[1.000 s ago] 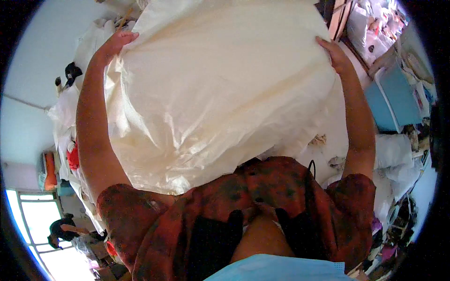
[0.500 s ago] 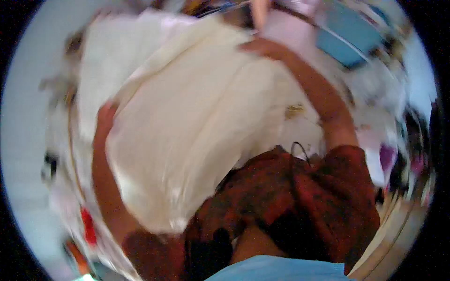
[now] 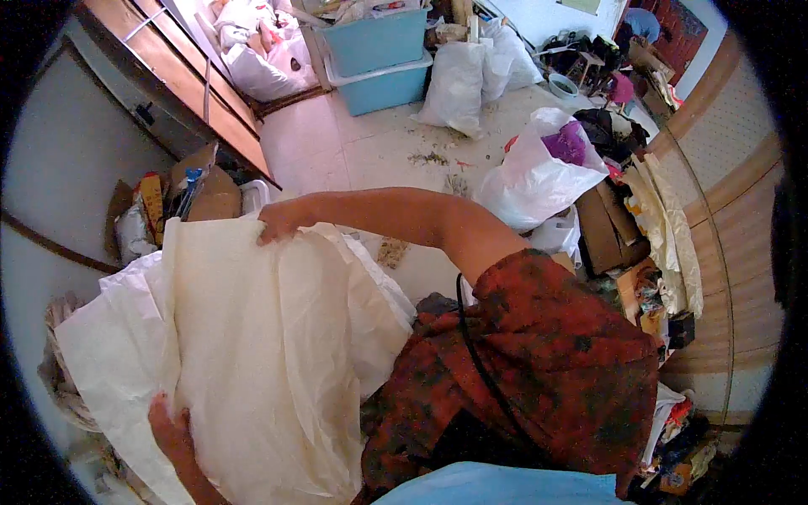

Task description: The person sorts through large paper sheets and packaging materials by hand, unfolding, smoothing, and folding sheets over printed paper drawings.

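Note:
A large cream sheet (image 3: 252, 337), of thin cloth or paper, hangs in loose folds in front of me. My right hand (image 3: 282, 222) reaches across to its far edge, with the fingers closed over that edge. Lower on the left, my left hand (image 3: 171, 427) pinches the sheet's folded side edge between thumb and fingers. Beneath and to the left of it lies a whiter sheet (image 3: 105, 337), crumpled toward its far end. The near part of the cream sheet falls against my patterned red shirt.
Two stacked teal bins (image 3: 379, 88) stand at the back, beside stuffed white sacks (image 3: 454, 88). A white plastic bag (image 3: 539, 181) with something purple sits on the floor to the right. Cardboard (image 3: 215, 194) leans at the far left, near a wooden door (image 3: 181, 63). Clutter lines the right wall.
The view has swung round, now showing more floor and the bins. My arms, earlier spread wide around the cream sheet, are now closer together on its left edge and far end.

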Available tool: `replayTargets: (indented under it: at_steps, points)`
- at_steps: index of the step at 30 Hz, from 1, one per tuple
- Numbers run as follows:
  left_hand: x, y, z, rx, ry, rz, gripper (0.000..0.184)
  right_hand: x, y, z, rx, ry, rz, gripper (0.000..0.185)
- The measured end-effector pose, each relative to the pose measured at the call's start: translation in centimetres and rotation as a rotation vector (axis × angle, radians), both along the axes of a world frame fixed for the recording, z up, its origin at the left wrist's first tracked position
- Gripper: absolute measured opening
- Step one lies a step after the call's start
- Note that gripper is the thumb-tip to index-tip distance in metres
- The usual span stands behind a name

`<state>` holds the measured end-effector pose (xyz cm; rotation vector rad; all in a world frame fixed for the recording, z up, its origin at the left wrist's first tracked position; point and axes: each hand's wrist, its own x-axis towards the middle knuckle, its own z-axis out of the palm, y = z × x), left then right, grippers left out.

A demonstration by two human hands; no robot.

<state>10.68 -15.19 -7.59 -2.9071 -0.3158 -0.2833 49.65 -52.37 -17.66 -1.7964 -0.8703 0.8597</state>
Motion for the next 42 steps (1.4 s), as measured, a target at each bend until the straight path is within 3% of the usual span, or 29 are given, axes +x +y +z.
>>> replayTargets:
  at_steps: [2,6,8,10,11,13,14,17,19,20,22,24,27,30,31,33,34,36,39,42]
  points:
    - [-0.7,2.1,-2.7,-0.114,-0.048,0.106,0.035,-0.6,-0.2,-0.7,0.083,-0.001,0.027,0.035]
    - [-2.0,11.4,-4.5,-0.169,-0.064,0.218,0.026,-1.1,-1.3,1.4,-0.074,-0.095,0.031,0.041]
    - [-6.9,8.3,1.4,-0.315,-0.212,0.301,0.032,-1.5,0.1,1.2,-0.024,-0.061,0.075,0.043]
    - [-2.8,4.9,7.6,-0.485,-0.388,0.231,0.038,-1.8,-0.7,1.6,-0.031,-0.177,-0.043,0.046]
    - [-2.3,8.1,9.5,-0.544,-0.199,0.253,0.039,-1.9,-1.5,2.3,-0.058,-0.145,-0.042,0.047]
    - [-3.7,21.5,9.4,-0.436,-0.009,0.367,0.041,-2.9,-0.1,3.9,-0.110,-0.076,0.030,0.050]
    - [-4.1,20.5,9.2,-0.252,-0.108,0.289,0.040,-3.6,0.3,4.5,-0.185,-0.165,-0.082,0.052]
    - [-4.7,13.4,8.1,0.247,-0.272,0.018,0.033,-2.4,1.0,2.7,-0.123,-0.386,-0.001,0.047]
    - [-2.3,4.6,7.8,0.087,-0.352,-0.009,0.039,-2.3,1.6,1.5,-0.106,-0.473,0.052,0.044]
    - [-1.9,3.2,6.5,0.096,-0.281,-0.092,0.045,-2.0,1.6,1.2,-0.112,-0.519,0.058,0.043]
    - [-1.9,1.7,4.5,0.191,-0.062,-0.015,0.054,-1.8,2.0,0.2,-0.124,-0.552,0.066,0.040]
    - [-2.4,1.5,3.0,0.255,-0.028,0.047,0.058,-2.9,1.6,1.1,-0.215,-0.429,0.066,0.037]
    - [-4.7,3.5,0.3,0.370,-0.164,0.099,0.040,-2.6,1.4,0.2,-0.311,-0.399,-0.026,0.045]
    - [-4.8,5.8,1.0,-0.104,-0.201,0.521,0.030,1.1,2.0,-3.1,-0.290,-0.504,0.112,0.051]
    - [-5.4,9.6,0.5,-0.058,-0.406,0.506,0.033,2.1,1.9,-4.4,-0.263,-0.545,0.136,0.051]
    - [-6.7,15.6,2.7,-0.350,-0.636,0.533,0.042,2.6,3.3,-4.4,-0.257,-0.606,0.171,0.048]
    - [-7.2,12.0,6.7,-0.259,-0.590,0.370,0.044,2.6,3.9,-4.0,-0.278,-0.619,0.183,0.046]
    - [-8.4,13.8,8.2,-0.405,-0.487,0.354,0.042,-0.1,4.7,-0.1,-0.423,-0.577,0.172,0.039]
    - [-7.6,10.0,10.8,-0.017,-0.226,0.693,0.039,-1.7,7.2,1.8,-0.293,-1.025,-0.001,0.047]
    - [-8.6,8.3,8.3,0.490,-0.398,0.285,0.037,-3.6,11.1,4.5,0.139,-1.292,-0.075,0.055]
